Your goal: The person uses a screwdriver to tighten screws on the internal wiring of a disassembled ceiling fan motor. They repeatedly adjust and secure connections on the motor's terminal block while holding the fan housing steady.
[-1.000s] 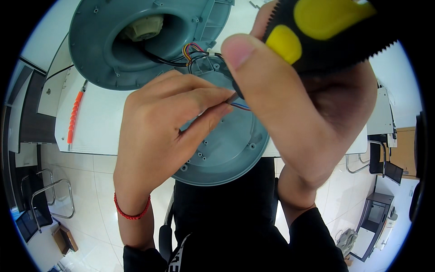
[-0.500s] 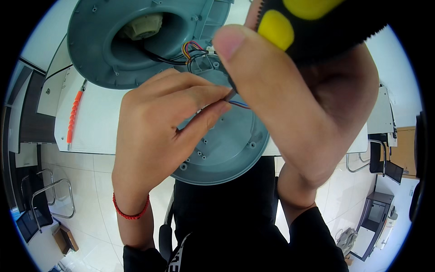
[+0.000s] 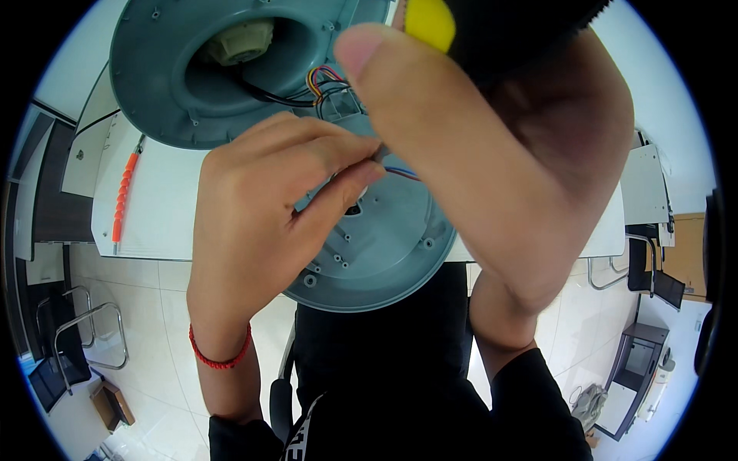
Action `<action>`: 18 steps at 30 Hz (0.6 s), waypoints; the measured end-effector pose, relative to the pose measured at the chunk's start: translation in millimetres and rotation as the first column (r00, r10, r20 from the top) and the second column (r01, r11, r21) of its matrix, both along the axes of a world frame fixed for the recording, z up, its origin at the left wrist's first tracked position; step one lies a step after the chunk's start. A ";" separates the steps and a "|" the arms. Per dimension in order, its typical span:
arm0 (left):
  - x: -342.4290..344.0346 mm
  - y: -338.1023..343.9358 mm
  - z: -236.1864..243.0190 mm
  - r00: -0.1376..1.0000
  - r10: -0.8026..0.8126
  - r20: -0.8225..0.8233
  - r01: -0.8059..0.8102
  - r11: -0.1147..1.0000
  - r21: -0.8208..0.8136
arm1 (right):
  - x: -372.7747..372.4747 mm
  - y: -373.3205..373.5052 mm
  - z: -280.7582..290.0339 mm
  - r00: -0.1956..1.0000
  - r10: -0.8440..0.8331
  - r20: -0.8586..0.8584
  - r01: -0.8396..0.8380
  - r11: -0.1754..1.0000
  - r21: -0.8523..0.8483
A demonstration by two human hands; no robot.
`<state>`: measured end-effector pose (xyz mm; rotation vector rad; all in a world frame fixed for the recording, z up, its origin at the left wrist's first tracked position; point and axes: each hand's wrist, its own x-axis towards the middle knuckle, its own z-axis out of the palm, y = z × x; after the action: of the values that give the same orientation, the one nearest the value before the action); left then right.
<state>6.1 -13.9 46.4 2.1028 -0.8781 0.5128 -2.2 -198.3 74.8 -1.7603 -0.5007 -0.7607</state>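
My right hand (image 3: 500,169) grips a thick black tool with yellow patches (image 3: 430,24), close to the view at the top; its far end is out of sight. Beside it, my left hand (image 3: 257,207) pinches a small greyish piece between thumb and forefinger, too hidden to name. Both hands are over a round grey-green plastic base (image 3: 369,288) with screw posts inside. Red and blue wires (image 3: 401,174) run past the left fingertips. Behind lies a larger grey-green housing (image 3: 154,96) with a round opening and a cream motor-like part (image 3: 242,42). Coloured wires (image 3: 317,81) link the two.
An orange-handled, screwdriver-like rod (image 3: 124,196) lies on the white table (image 3: 161,223) at the left. The round base overhangs the table's near edge, above my lap. Chairs (image 3: 88,330) stand on the tiled floor to the left and right.
My right hand and the black-and-yellow tool have shifted a little left and up. My left fingers have stayed nearly in place, still pinched.
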 end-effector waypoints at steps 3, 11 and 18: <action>2.3 -3.4 -2.1 1.000 0.002 -0.020 -0.003 0.999 -0.032 | 0.3 -1.4 1.0 1.000 0.000 -0.005 0.000 1.000 -0.007; 0.9 -4.3 -2.5 0.998 0.048 -0.049 -0.049 0.998 -0.024 | 5.5 -2.0 5.6 0.999 0.028 -0.020 -0.028 1.000 -0.004; 2.2 -9.3 -2.7 0.997 0.074 -0.004 -0.074 0.996 -0.053 | 8.6 -5.1 12.7 0.998 0.057 -0.011 -0.057 0.998 0.009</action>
<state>8.4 -23.2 43.6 2.0934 -0.7790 0.5661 6.5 -203.4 87.5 -1.7338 -0.5376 -0.7117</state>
